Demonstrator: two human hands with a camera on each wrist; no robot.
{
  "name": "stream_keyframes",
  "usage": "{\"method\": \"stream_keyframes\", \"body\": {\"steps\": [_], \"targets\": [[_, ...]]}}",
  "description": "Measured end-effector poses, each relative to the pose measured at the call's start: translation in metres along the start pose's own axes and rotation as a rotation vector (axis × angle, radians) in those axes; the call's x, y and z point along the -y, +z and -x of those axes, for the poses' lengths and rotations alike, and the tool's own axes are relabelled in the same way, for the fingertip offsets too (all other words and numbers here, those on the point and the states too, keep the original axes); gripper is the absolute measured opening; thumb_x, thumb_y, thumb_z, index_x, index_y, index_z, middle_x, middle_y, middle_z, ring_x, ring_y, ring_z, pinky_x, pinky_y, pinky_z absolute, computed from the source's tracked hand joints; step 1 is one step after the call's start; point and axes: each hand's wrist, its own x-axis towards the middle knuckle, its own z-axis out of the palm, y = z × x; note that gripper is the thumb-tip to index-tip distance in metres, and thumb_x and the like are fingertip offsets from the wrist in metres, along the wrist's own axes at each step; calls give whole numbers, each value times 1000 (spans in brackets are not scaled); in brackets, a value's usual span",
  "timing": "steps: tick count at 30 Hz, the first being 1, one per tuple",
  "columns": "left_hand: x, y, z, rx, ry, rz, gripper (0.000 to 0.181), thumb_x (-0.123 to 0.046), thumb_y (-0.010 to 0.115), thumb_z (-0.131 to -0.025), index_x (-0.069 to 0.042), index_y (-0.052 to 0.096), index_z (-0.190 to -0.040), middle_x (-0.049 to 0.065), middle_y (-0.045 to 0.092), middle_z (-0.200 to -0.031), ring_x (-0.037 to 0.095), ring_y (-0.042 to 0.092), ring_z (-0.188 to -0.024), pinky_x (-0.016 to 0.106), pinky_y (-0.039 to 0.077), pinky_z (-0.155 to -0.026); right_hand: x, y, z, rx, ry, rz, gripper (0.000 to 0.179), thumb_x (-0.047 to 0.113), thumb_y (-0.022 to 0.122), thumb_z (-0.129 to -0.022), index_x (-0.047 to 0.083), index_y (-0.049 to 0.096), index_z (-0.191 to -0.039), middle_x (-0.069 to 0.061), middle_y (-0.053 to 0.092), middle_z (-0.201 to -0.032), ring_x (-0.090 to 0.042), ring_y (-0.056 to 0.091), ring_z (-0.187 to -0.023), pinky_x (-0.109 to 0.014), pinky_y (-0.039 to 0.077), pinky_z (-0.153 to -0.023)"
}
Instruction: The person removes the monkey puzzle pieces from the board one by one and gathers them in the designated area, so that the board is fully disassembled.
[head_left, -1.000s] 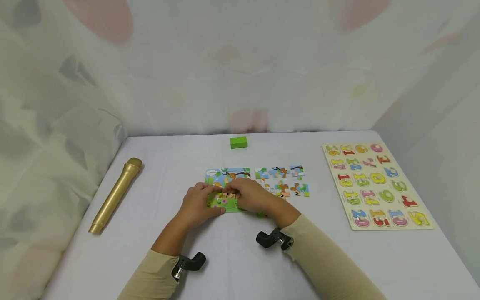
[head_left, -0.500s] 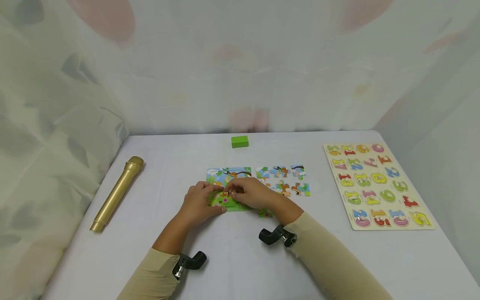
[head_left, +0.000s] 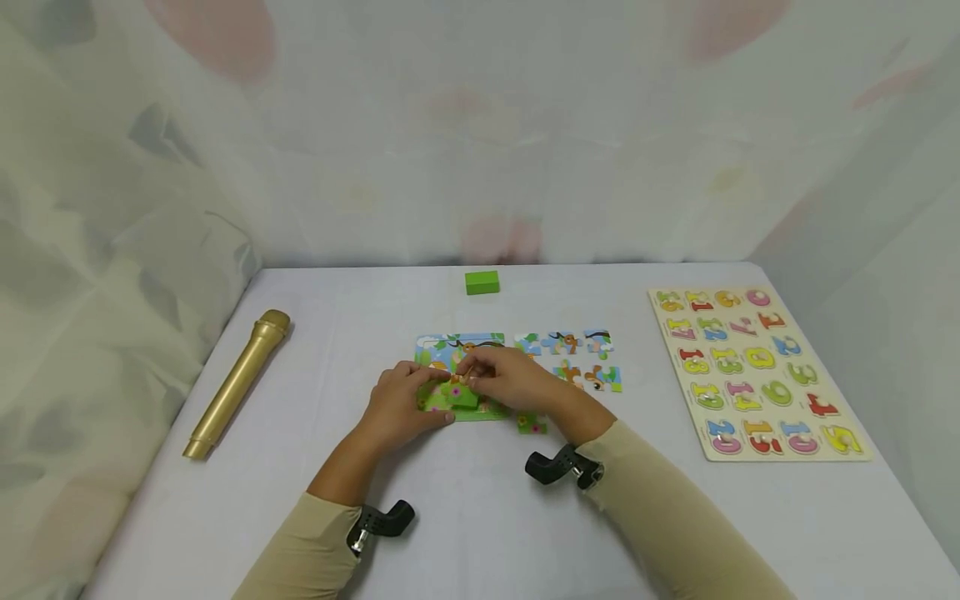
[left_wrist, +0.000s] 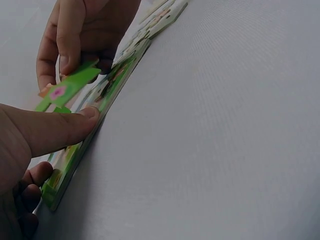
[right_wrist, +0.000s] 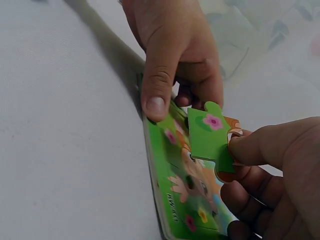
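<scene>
In the head view my right hand (head_left: 513, 382) pinches a green jigsaw piece (right_wrist: 206, 134) with a pink flower between thumb and fingers. The piece is tilted, held close over the puzzle board (head_left: 491, 413), which shows a cartoon picture with a green lower edge. My left hand (head_left: 397, 407) lies at the board's left side. Its thumb (left_wrist: 75, 126) stretches along the front edge and presses there, while its index finger reaches toward the held piece. Part of the board is hidden under both hands.
Right of the board lie several loose jigsaw pieces (head_left: 564, 342), one green piece (head_left: 532, 425) nearer me. A green block (head_left: 482, 283) stands at the back, a gold microphone (head_left: 236, 387) lies left, and a number board (head_left: 701, 342) lies right. Black camera mounts (head_left: 382, 521) sit on both wrists.
My right hand has drawn slightly up and right, and the flowered piece now shows tilted in its fingers. More of the near loose green piece is visible. My left hand stays nearly still.
</scene>
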Motion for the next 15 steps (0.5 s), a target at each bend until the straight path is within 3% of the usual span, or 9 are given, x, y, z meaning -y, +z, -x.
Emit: {"method": "stream_keyframes", "body": {"steps": [7,11,15], "targets": [[1,2,1,-1,-5,-10,60,-34,93,-84,-20,71,-138,13,57,-135,40,51,-124,60,41,-102,-4,-15,11,-24,38,-24,20,15,63,-108,20,73,-124,2,67,-102,-17,61,-93,-34,51,-82],[0,2,1,-3,-5,-10,60,-33,93,-85,-20,71,-139,14,57,-135,40,50,-125,60,40,-104,-6,-26,22,-28,88,-14,22,18,61,-109,24,72,-127,2,65,-105,-19,60,-91,-35,54,-70],[-1,1,1,0,-10,-7,61,-34,93,-85,-20,71,-139,14,56,-137,41,49,-126,60,39,-105,-8,-36,30,-23,92,27,22,18,60,-110,25,72,-128,2,65,-106,-18,61,-91,-37,54,-73]]}}
